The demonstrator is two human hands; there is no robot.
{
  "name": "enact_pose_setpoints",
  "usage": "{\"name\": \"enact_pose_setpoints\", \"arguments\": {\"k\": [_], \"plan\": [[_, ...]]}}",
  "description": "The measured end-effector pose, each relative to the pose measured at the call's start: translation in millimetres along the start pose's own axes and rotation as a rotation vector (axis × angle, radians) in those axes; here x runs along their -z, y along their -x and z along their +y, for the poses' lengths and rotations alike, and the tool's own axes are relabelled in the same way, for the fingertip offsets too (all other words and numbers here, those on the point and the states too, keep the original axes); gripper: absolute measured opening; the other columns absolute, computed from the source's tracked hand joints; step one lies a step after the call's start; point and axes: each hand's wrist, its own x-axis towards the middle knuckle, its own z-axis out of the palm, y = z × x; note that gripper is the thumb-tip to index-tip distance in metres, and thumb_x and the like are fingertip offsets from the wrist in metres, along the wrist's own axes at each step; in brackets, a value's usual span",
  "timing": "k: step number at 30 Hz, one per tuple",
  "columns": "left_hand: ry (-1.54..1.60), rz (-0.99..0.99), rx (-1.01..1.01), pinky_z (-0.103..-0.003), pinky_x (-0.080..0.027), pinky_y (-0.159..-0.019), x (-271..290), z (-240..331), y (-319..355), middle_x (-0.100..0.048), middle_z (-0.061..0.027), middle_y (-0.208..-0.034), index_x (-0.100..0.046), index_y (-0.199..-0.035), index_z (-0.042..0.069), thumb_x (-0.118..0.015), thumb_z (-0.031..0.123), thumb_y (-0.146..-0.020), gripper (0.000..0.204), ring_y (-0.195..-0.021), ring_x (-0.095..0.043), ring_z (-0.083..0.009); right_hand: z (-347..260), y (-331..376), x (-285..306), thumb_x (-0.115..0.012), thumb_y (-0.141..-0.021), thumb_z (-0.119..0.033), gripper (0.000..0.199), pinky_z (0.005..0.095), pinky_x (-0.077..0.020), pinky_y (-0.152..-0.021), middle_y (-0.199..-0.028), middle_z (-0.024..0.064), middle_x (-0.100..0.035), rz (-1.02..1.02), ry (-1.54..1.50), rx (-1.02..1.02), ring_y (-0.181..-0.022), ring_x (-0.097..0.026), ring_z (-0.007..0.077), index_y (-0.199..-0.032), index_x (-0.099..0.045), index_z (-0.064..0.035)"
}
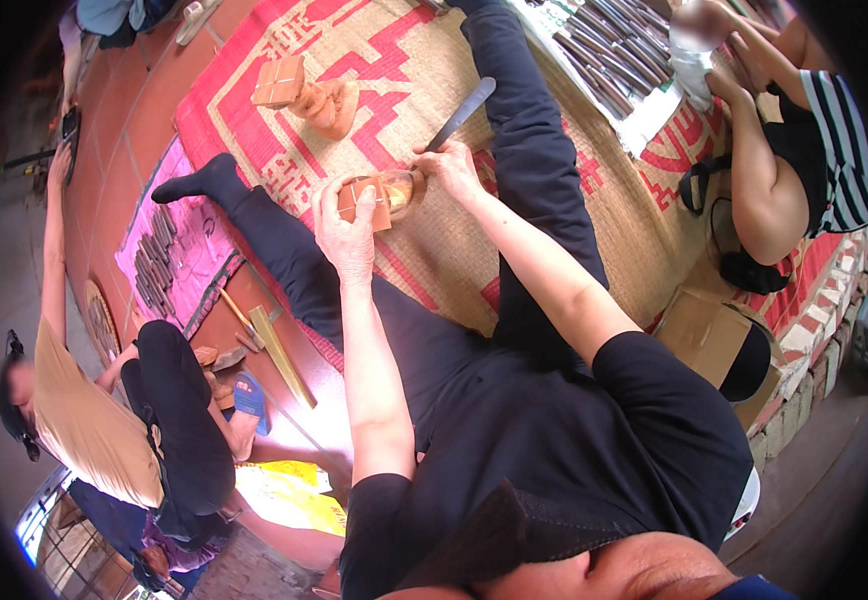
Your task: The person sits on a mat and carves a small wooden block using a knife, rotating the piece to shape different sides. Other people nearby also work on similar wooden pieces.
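Left hand [345, 235] grips orange-brown block bundle [368, 206]; right hand [452, 173], just beside it, pinches dark knife [464, 113]. A blade slip could nick left-hand fingers. Beyond the hands, second bundle [326, 108] on woven mat [444, 285] might topple if bumped.

lettering [337, 518] on yellow plastic [289, 492], character-like marks [289, 35] on mat [444, 275]

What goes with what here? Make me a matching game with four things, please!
1. knife
2. pink cloth
3. cardboard box
4. left hand

A. tan, off to the right side
B. held in the right hand
C. gripping a brown block
D. lying under dark rods

Right pairs: 1-B, 2-D, 3-A, 4-C
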Motion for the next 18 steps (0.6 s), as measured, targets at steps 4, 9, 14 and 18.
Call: {"name": "enact_pose_setpoints", "arguments": {"k": [4,9,14,18], "plan": [[-0.009,0.008,-0.006,-0.034,-0.046,-0.092,-0.5,-4.6,0.3,-0.061,-0.0091,-0.106,-0.065,-0.108,0.004,-0.068,0.026,-0.090,0.028,-0.102,-0.060,-0.0230,-5.2,18.7,-7.6,-0.068,-0.080,-0.007,0.022,0.0245,-0.0491,-0.069,-0.082,0.0101,-0.071,-0.203,0.037,-0.032,-0.073,-0.065,0.0119,-0.099,-0.068,0.0052],[-0.002,0.028,-0.028,-0.036,-0.047,-0.091,-2.9,-16.0,-0.3,-0.062,-0.0106,-0.108,-0.063,-0.111,0.004,-0.059,0.017,-0.095,0.022,-0.102,-0.061,-0.0254,-12.9,19.7,0.5,-0.068,-0.080,-0.007,0.020,0.0248,-0.0489,-0.070,-0.083,0.0087,-0.070,-0.048,-0.021,-0.047,-0.074,-0.064,0.0118,-0.097,-0.069,0.0036],[-0.023,0.006,-0.037,-0.035,-0.047,-0.091,-2.6,-15.8,-0.8,-0.062,-0.0110,-0.107,-0.063,-0.111,0.003,-0.055,0.015,-0.097,0.020,-0.103,-0.061,-0.0250,-7.8,28.1,0.1,-0.068,-0.080,-0.008,0.021,0.0239,-0.0487,-0.071,-0.085,0.0075,-0.070,-0.128,0.019,0.002,-0.074,-0.063,0.0117,-0.098,-0.070,0.0036],[0.001,-0.002,-0.045,-0.035,-0.046,-0.092,-1.8,-15.9,-1.8,-0.062,-0.0106,-0.106,-0.063,-0.110,0.002,-0.054,0.015,-0.097,0.020,-0.102,-0.060,-0.0241,-7.0,24.7,1.8,-0.070,-0.080,-0.008,0.021,0.0222,-0.0474,-0.067,-0.084,0.0051,-0.070,-0.064,0.015,-0.082,-0.072,-0.061,0.0089,-0.098,-0.071,0.0011]]}}
